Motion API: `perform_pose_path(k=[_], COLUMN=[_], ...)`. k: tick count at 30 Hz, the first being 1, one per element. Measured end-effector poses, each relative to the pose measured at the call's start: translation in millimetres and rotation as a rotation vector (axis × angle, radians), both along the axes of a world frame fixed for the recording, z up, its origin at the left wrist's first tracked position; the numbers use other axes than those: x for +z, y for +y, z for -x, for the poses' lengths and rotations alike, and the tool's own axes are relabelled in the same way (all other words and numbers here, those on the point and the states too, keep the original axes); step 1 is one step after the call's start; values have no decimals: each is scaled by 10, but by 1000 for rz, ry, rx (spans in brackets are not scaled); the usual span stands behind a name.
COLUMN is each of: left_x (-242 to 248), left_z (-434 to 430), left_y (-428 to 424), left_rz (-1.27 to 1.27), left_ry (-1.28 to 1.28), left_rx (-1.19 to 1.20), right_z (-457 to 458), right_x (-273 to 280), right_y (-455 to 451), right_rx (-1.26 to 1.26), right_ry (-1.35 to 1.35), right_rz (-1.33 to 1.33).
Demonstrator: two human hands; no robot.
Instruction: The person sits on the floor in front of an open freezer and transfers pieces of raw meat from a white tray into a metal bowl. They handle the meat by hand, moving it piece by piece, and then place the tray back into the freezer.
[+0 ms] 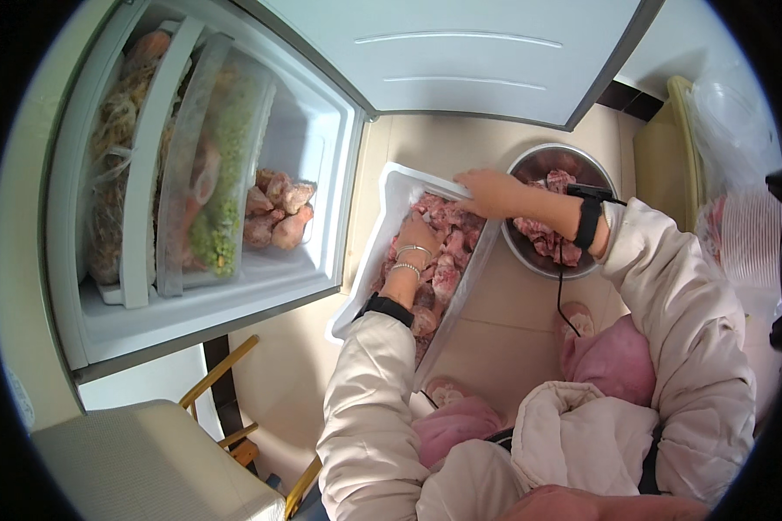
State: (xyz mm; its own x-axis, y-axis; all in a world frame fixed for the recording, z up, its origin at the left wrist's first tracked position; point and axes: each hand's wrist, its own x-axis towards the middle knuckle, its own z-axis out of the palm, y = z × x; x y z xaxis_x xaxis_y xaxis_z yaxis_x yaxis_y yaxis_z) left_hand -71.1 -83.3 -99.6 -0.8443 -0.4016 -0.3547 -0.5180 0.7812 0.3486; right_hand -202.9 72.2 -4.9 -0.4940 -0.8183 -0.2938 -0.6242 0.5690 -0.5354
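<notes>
A white freezer drawer (395,195) holding raw meat pieces (444,277) lies on the floor before me. Inside it, my left hand (419,233) reaches down into the meat. Its fingertips are partly hidden, so whether they hold a piece cannot be told. At the far right corner of the drawer, my right hand (489,193) grips the rim, fingers over the edge. Just right of the drawer stands a stainless steel bowl (597,163) with more raw meat chunks (547,246). My right forearm passes over this bowl and covers part of it.
On the left, an open freezer compartment (300,140) holds frozen chicken pieces (280,211) and drawers with bagged food. The freezer door (469,58) spans the far side. A yellowish bin (665,150) and stacked plastic containers (753,238) stand right; a chair (150,462) stands lower left.
</notes>
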Motion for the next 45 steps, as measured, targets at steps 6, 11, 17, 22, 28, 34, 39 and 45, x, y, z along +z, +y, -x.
perform_pose_path(k=[6, 11, 17, 22, 28, 34, 39, 45], left_x=[123, 26, -27, 72, 121, 153, 383, 1039], left_z=[69, 71, 22, -48, -125, -329, -369, -177], left_y=[113, 149, 54, 58, 42, -182, -176, -179], left_rz=[-3, 23, -16, -48, 16, -277, -634, -1081], left_ry=[-66, -8, 71, 118, 275, 262, 389, 308], left_rx=[140, 154, 111, 72, 23, -17, 101, 298], right_z=[-62, -70, -71, -75, -79, -75, -65, 154], right_x=[-138, -202, -220, -218, -222, -202, -212, -93], right_y=[11, 34, 33, 38, 42, 49, 34, 48], right_rx=[-63, -69, -89, -109, -101, -116, -115, -46], right_ry=[-39, -16, -34, -61, -54, -76, -86, -213], right_rz=[75, 183, 180, 179, 182, 180, 174, 120])
